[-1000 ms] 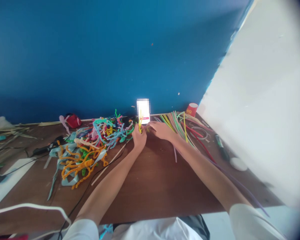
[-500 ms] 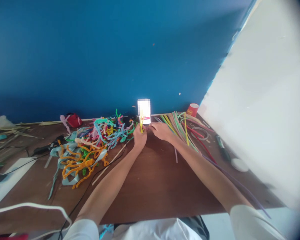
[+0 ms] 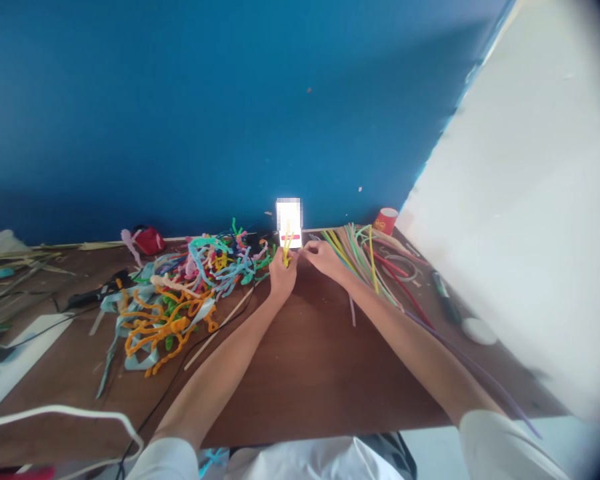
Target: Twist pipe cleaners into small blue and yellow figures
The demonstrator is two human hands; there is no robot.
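My left hand (image 3: 283, 270) is closed around yellow pipe cleaners (image 3: 288, 248), whose thin ends stick up above the fist. Close beside it on the right, my right hand (image 3: 325, 258) has its thumb and fingertips pinched together. What lies between those fingertips is too small to make out. Behind both hands a phone (image 3: 289, 223) with a bright screen leans against the blue wall. Just to the right of my right hand lies a bundle of straight, many-coloured pipe cleaners (image 3: 355, 247).
Tangled, bent pipe cleaners (image 3: 175, 327) and pale blue ribbon heap up on the left. A red paper cup (image 3: 385, 221) stands at the back right. A dark marker (image 3: 446, 297) and a white round object (image 3: 479, 331) lie by the white wall. Black cable crosses the table.
My right fingers have shifted slightly and lifted into a more arched pinch. My left hand, still on the yellow pipe cleaners, has moved slightly right.
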